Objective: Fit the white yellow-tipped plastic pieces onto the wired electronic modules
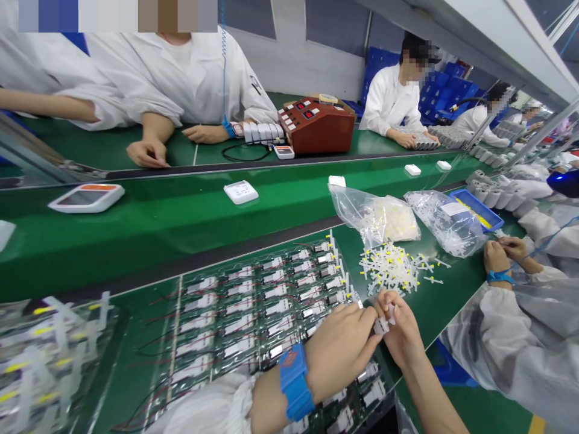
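My left hand (339,346), with a blue wrist strap (295,383), pinches a small white part (381,326) that looks like the motor units in the tray. Facing it, my right hand (403,328) has its fingers closed on a short translucent tube (391,313), right at the white part. Whether tube and part are joined I cannot make out. Under my left forearm lies a clear plastic tray (257,310) with rows of small white-and-silver motor units on red and black wires. Some units along its right edge bear upright tubes. A loose pile of yellow-tipped tubes (391,265) lies beyond my hands.
Behind the pile lie two clear bags (393,220) of small parts and a blue bin (479,208). Several white devices (240,192) rest on the green conveyor belt (190,226). A co-worker's hands (502,253) are close on my right; other people sit across the belt.
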Tool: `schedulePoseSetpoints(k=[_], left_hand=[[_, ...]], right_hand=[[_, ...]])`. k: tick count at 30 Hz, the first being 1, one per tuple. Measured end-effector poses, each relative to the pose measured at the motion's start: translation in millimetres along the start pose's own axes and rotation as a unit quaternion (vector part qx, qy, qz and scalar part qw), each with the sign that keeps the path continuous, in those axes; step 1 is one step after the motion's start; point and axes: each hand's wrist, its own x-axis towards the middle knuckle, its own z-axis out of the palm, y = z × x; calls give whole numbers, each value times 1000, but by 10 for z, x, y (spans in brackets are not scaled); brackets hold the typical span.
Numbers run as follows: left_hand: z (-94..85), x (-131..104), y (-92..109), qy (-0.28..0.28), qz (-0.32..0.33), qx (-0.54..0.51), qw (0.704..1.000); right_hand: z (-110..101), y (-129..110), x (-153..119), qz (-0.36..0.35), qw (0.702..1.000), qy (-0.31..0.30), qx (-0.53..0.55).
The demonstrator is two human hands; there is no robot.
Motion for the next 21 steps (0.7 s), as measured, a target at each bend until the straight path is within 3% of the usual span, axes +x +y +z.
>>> schedulePoseSetpoints(k=[21], left_hand=[[43,-9,-2,24,22,-18,999]], right_hand=[[-5,6,-13,36,993,-26,107]])
